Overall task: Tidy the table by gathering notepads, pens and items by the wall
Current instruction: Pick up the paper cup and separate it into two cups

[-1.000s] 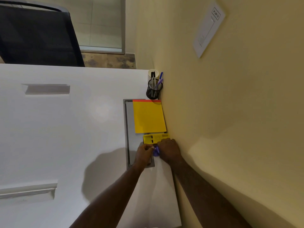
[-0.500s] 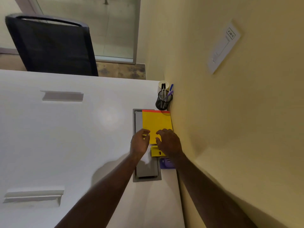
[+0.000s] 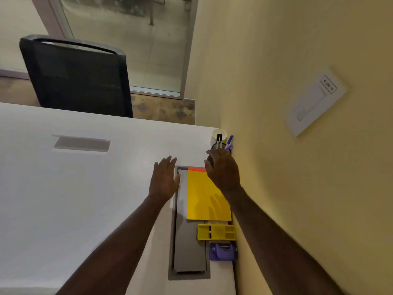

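A yellow notepad (image 3: 204, 194) with a red top strip lies by the wall, partly over a grey cable hatch (image 3: 187, 241). Nearer me sit a yellow ridged item (image 3: 215, 232) and a purple tape dispenser (image 3: 222, 252), both against the wall. At the far corner stands a black mesh pen holder (image 3: 212, 145) with black and purple pens, a white cup (image 3: 217, 134) behind it. My right hand (image 3: 222, 169) curls around the pen holder's near side. My left hand (image 3: 164, 177) is flat with straight fingers, just left of the hatch's far end.
The white table (image 3: 85, 188) has two more recessed slots (image 3: 81, 143) to the left. A black mesh chair (image 3: 74, 75) stands beyond the far edge. The yellow wall (image 3: 297, 167) runs along the right side, with a white plate (image 3: 314, 103) on it.
Both hands left the purple dispenser and yellow item and moved away from me over the notepad. My right hand now reaches the pen holder; my left has spread flat beside the hatch.
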